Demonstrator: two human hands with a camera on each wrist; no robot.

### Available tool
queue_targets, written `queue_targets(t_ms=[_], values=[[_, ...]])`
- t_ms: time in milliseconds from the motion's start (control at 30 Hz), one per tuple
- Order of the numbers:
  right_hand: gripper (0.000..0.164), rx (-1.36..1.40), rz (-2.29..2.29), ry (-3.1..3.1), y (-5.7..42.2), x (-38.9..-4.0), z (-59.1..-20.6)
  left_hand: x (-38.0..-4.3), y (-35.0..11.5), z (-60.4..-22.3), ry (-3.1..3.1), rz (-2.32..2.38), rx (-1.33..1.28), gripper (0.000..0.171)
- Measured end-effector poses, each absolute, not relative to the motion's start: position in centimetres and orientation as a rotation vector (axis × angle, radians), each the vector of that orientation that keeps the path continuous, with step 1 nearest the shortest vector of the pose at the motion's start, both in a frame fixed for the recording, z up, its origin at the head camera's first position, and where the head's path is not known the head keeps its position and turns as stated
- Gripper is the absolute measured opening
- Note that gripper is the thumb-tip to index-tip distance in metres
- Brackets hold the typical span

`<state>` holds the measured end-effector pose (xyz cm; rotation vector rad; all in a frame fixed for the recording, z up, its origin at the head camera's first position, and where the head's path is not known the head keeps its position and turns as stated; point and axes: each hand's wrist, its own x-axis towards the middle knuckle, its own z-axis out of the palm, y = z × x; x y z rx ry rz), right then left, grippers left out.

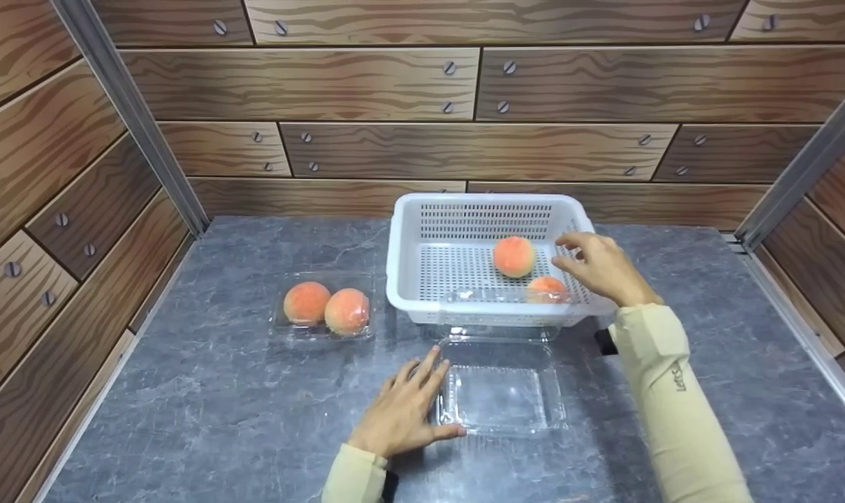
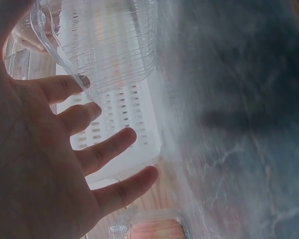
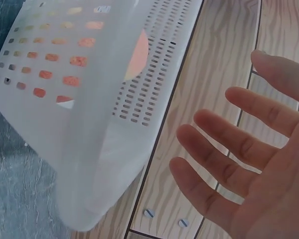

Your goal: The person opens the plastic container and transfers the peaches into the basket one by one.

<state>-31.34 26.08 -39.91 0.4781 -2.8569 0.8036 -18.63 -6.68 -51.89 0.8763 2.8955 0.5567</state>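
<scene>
A white plastic basket (image 1: 403, 279) holds two peaches, one (image 1: 514, 256) toward the middle and another (image 1: 547, 288) by the front right. Above the basket's right side hovers my right hand (image 1: 607, 269), fingers loosely bent and apart from the fruit; in the right wrist view its fingers (image 3: 224, 144) are spread with nothing in them. In front of the basket lies an open clear plastic clamshell box (image 1: 503, 398), its lid (image 1: 506, 297) raised against the basket's front rim. My left hand (image 1: 401, 412) is spread at the box's left side, a fingertip (image 2: 82, 80) touching its edge.
A second clear clamshell box (image 1: 279, 328) stands to the left with two peaches (image 1: 306, 303) inside. All this is on a grey marbled tabletop (image 1: 234, 412). Wood-patterned panels (image 1: 366, 84) wall the back and both sides, with metal posts (image 1: 126, 105) at the corners.
</scene>
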Motion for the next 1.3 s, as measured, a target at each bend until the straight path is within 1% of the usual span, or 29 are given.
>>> queue_targets(t_ms=[567, 867, 1300], values=[[0.038, 0.431, 0.847, -2.734, 26.0, -27.7, -40.8, -18.7, -6.5, -51.8, 2.872, 0.552, 0.878, 0.099], [0.032, 0.470, 0.837, -2.656, 26.0, -26.5, -41.4, -18.8, -6.6, -51.7, 2.878, 0.563, 0.864, 0.099], [0.027, 0.443, 0.861, -2.555, 26.0, -24.2, -42.9, -18.7, -6.7, -52.0, 2.863, 0.580, 0.861, 0.099]])
